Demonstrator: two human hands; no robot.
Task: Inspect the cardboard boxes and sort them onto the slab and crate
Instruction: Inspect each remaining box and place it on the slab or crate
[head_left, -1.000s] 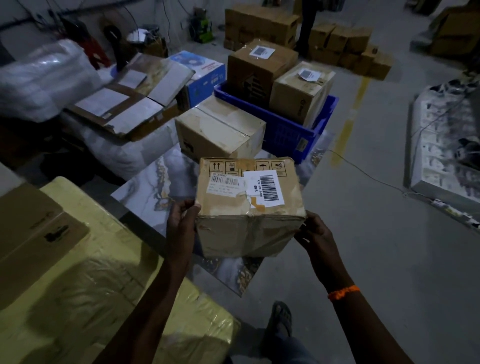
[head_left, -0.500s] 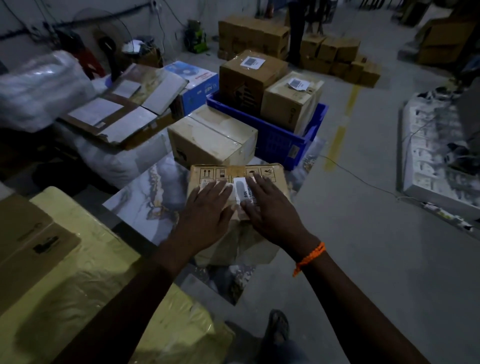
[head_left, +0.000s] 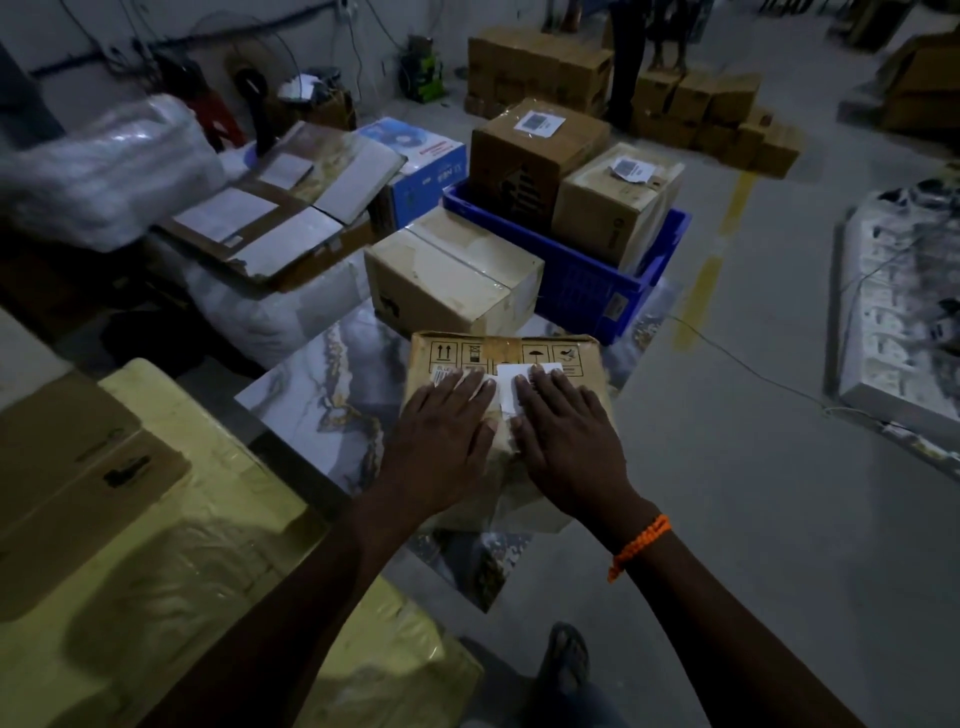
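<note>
Cardboard box (head_left: 506, 353) at frame centre was pressed by flat-fingered left hand (head_left: 441, 447) and right hand (head_left: 566, 441), nothing gripped; it might have been shoved off the glossy slab (head_left: 311, 395).

The marble slab (head_left: 311, 395), grey-white with gold veins, lies flat on the floor. On its near right part stands the near box (head_left: 519, 353), a worn tan carton with handling symbols printed along its far top edge and white labels at the middle. The left hand (head_left: 441, 431) and the right hand (head_left: 566, 436) lie flat on its top, side by side. Toward the slab's far edge sits the taped box (head_left: 447, 275), closed, with clear tape along its seam. At the slab's far right corner stands the blue crate (head_left: 597, 275). It holds a dark brown box (head_left: 524, 156) and a paler box (head_left: 613, 208), each with a white label on top.
</note>
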